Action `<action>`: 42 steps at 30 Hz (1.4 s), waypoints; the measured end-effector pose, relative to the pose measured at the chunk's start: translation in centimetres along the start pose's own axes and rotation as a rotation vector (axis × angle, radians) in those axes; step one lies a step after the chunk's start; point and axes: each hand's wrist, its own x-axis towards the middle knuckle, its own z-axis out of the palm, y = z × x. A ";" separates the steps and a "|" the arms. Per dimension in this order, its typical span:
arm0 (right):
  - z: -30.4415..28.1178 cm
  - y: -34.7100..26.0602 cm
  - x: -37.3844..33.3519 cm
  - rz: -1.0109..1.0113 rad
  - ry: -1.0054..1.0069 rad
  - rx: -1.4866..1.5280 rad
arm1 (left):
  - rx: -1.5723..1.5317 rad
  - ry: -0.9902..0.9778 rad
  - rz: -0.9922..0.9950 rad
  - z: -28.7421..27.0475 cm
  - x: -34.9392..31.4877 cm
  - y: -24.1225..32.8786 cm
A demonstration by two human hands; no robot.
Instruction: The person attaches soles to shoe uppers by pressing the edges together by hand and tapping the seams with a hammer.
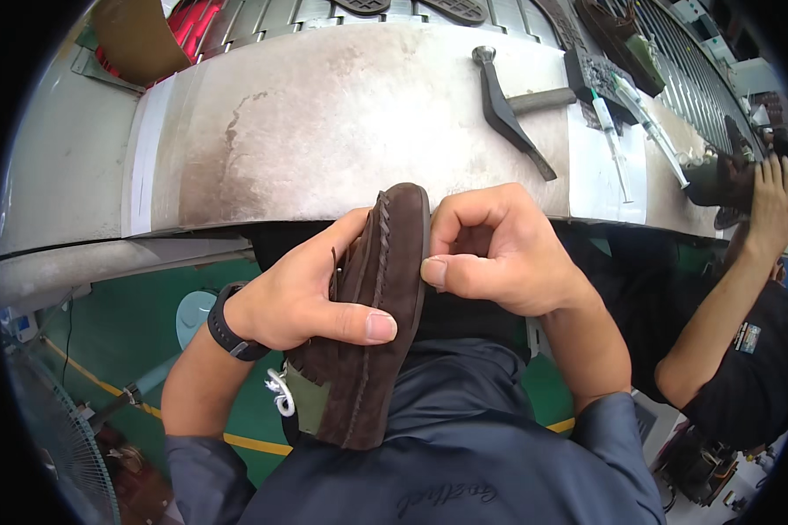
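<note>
A dark brown suede moccasin (394,297) with a braided seam and a green patch at the heel is held on its side above my lap, its toe toward the bench. My left hand (302,302) wraps round its upper, the thumb lying across the side. White cord (280,391) hangs out by the heel. At the sole edge near the toe, the thumb and curled forefinger of my right hand (499,249) are pinched together and touch the shoe. Whatever lies between those fingertips is too small or hidden to make out.
On the worn bench (324,122) lie a hammer (503,114) and two syringes (611,144) beside a dark block (600,83). Behind runs a slatted conveyor (263,16) carrying shoes. A co-worker's arm (718,297) reaches in at the right. A fan (61,437) stands at lower left.
</note>
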 end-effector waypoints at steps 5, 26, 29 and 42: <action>-0.2 0.8 0.0 -0.023 0.017 0.007 | -0.002 0.012 0.017 0.0 0.3 -0.2; -0.8 2.6 0.5 -0.080 -0.075 0.166 | -0.102 -0.070 0.013 -0.9 0.7 -1.0; -1.1 1.4 0.5 -0.025 -0.071 0.115 | -0.081 -0.075 0.016 -0.7 1.2 -0.8; -9.7 -1.4 2.6 -0.577 0.503 -1.652 | -0.006 0.079 0.092 -1.9 0.5 -1.0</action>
